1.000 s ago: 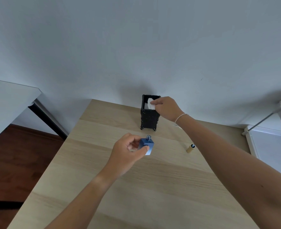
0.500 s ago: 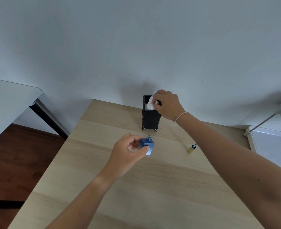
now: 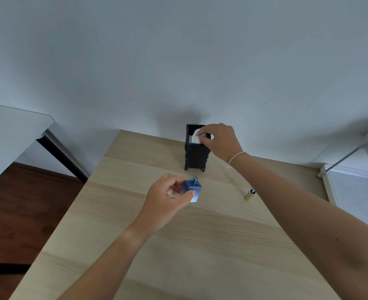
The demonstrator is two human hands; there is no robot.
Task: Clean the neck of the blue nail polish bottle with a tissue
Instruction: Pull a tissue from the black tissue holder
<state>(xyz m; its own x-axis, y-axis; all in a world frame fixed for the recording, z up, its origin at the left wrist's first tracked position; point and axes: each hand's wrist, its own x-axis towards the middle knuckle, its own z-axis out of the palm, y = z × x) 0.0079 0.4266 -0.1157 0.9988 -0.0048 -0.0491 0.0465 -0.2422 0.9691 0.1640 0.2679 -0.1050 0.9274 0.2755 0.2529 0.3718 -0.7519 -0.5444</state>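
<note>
My left hand (image 3: 167, 198) holds the blue nail polish bottle (image 3: 192, 190) above the wooden table (image 3: 178, 245), a little left of the table's middle. My thumb lies across the near face of the bottle and my curled fingers wrap its left side, so the grip is closed around the square body. The bottle is uncapped: its threaded neck (image 3: 194, 179) stands bare at the top, tilted slightly toward the far side. I cannot tell whether the bottle's base touches the table or hangs just above it.

My right hand (image 3: 221, 140) reaches to the far edge of the table, over the black holder (image 3: 196, 156) that stands upright on small feet near the wall (image 3: 178, 61). My fingertips pinch a white tissue pad (image 3: 197, 136) at the holder's open top; the pad is partly raised above the rim, with more white showing inside the holder beneath it. A thin white band (image 3: 236, 158) circles my right wrist.

To the right of the bottle, well apart from it, the gold cap (image 3: 249, 194) lies on its side on the table, its dark opening facing the far side. Beyond the table's left edge there is a white desk (image 3: 9, 135) with a dark leg over a brown wooden floor (image 3: 27, 202). At the far right stands a white rack (image 3: 352, 169).
</note>
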